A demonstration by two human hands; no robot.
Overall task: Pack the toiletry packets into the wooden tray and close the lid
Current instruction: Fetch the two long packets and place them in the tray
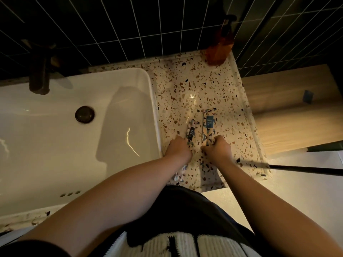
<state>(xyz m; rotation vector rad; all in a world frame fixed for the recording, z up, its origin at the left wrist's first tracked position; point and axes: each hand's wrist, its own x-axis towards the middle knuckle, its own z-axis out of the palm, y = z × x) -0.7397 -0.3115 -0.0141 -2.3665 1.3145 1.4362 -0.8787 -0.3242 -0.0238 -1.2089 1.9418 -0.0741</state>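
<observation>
A: Start from the left. What's there?

B: A white sink (74, 145) with a dark tap (39, 75) and drain (84, 114). Right of it runs the speckled desk (213, 86), with an amber pump bottle (220, 47) at the back against the tiled wall.

A: And the hands?

B: Both are down on the desk, close together. The left hand (178, 148) has its fingers curled onto the near end of a narrow dark-labelled packet (191, 133). The right hand (217, 148) is curled on the near end of a second packet (208, 125), the one with a blue label. The two packets lie side by side, pointing away from the person, patterned much like the desk top.

A: Are they properly pinched?

B: The fingers look closed on them, but the knuckles hide the tips, so I can't say how firm the hold is.

A: Where's the tray?

B: I can't make one out. There's pale wood (289, 112) to the right of the desk, but whether that is the tray or a shelf I can't tell.

A: So which step is this?

B: Picking up, I'd judge: no packet is packed yet. The next move calls for lifting both clear and finding the tray.
</observation>
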